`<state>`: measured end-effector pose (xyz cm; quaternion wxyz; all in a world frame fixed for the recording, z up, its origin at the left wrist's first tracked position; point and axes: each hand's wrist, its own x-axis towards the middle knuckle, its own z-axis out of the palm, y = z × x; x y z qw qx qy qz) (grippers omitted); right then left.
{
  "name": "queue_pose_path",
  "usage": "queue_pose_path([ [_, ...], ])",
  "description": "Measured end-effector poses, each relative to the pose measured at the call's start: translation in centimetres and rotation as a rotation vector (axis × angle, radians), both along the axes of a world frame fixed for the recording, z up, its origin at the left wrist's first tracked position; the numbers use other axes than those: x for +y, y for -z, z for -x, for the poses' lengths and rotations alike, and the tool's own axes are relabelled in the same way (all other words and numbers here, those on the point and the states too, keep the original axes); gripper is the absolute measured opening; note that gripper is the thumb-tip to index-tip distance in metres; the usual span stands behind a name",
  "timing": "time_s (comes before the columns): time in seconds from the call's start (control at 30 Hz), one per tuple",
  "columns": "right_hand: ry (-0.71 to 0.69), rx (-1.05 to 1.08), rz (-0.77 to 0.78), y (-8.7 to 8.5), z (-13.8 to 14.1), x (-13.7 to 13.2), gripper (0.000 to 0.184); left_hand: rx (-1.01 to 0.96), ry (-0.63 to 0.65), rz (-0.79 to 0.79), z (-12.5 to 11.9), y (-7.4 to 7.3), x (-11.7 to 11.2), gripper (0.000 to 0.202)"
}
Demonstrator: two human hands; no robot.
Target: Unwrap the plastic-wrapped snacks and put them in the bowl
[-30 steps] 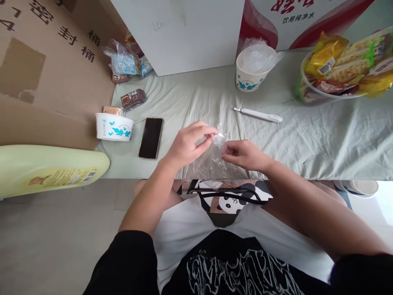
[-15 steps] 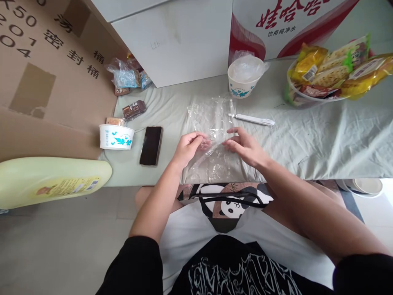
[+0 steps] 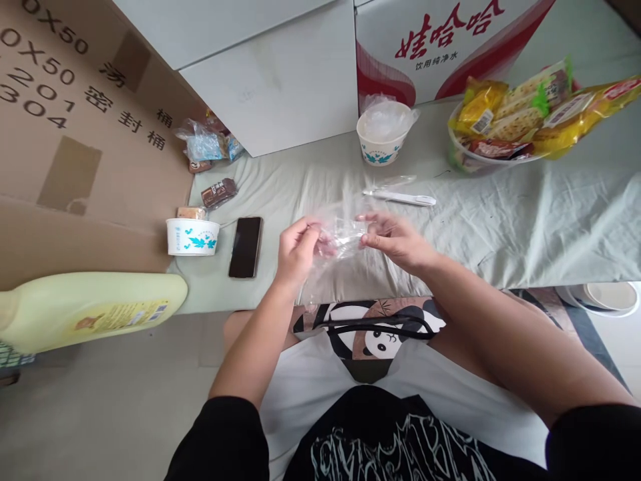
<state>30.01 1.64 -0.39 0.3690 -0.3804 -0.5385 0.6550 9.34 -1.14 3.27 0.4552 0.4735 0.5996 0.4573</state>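
Both my hands hold a thin clear plastic bag (image 3: 342, 235) just above the near edge of a cloth-covered table (image 3: 501, 207). My left hand (image 3: 296, 250) pinches its left side with closed fingers. My right hand (image 3: 395, 239) pinches its right side. The bag is crumpled and stretched between them, and more clear film lies on the cloth under it. A white pen-like tool (image 3: 400, 197) lies just beyond my right hand.
A black phone (image 3: 246, 246) and a white paper bowl with blue leaves (image 3: 192, 236) sit at the left. A second paper bowl lined with plastic (image 3: 383, 137) stands at the back. A bowl of packaged snacks (image 3: 521, 120) is back right. Cardboard (image 3: 75, 147) and a yellow bottle (image 3: 95, 310) are at left.
The clear bag, spread wide and raised half a second ago, is now gathered smaller between my hands. The view has shifted slightly, so the table's things sit lower.
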Motion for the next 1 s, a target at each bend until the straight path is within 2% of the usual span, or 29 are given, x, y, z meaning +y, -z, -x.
queue_pose_path([
  [0.07, 0.0, 0.045, 0.032, -0.1, -0.1, 0.1, 0.041, -0.134, -0.107, 0.114, 0.4, -0.2, 0.5, 0.014],
  [0.13, 0.075, 0.047, 0.051, -0.2, 0.0, 0.1, 0.03, -0.191, -0.124, 0.165, 0.7, -0.2, 0.7, 0.015],
  [0.2, 0.162, 0.047, 0.076, -0.3, 0.2, 0.2, 0.023, -0.2, -0.016, 0.18, 1.0, 0.0, 0.6, 0.023],
  [0.27, 0.178, 0.076, 0.121, -0.2, 0.4, 0.2, 0.018, -0.153, 0.122, 0.183, 1.0, 0.4, 0.4, 0.036],
  [0.37, 0.192, 0.065, 0.128, -0.3, 0.5, 0.0, 0.02, -0.031, 0.209, 0.211, 0.6, 0.9, 0.0, 0.039],
  [0.43, 0.169, 0.047, 0.117, -0.7, 0.4, -0.2, 0.035, -0.01, 0.215, 0.216, 0.3, 0.9, -0.1, 0.033],
  [0.5, 0.05, 0.073, 0.122, -1.2, 0.3, -0.3, 0.054, -0.07, 0.236, 0.206, 0.1, 0.4, -0.2, 0.034],
  [0.53, -0.028, 0.089, 0.125, -1.4, 0.2, -0.4, 0.055, -0.118, 0.249, 0.21, 0.0, 0.1, -0.2, 0.036],
  [0.63, -0.161, 0.07, 0.128, -1.9, 0.1, -0.4, 0.034, -0.232, 0.25, 0.269, 0.1, -1.2, 0.1, 0.042],
  [0.73, -0.068, 0.053, 0.121, -1.8, 0.1, -0.3, 0.019, -0.26, 0.197, 0.322, 0.5, -1.7, 0.7, 0.048],
  [0.87, 0.031, 0.136, 0.235, -1.5, 0.0, -0.1, 0.01, -0.256, 0.15, 0.311, 1.2, -0.6, 1.3, 0.051],
  [0.93, 0.033, 0.144, 0.291, -1.3, 0.0, -0.1, 0.017, -0.253, 0.177, 0.234, 1.3, 0.2, 1.3, 0.051],
  [1.0, 0.041, 0.184, 0.277, -1.2, 0.1, -0.1, 0.031, -0.279, 0.185, 0.094, 1.2, 0.5, 1.2, 0.046],
])
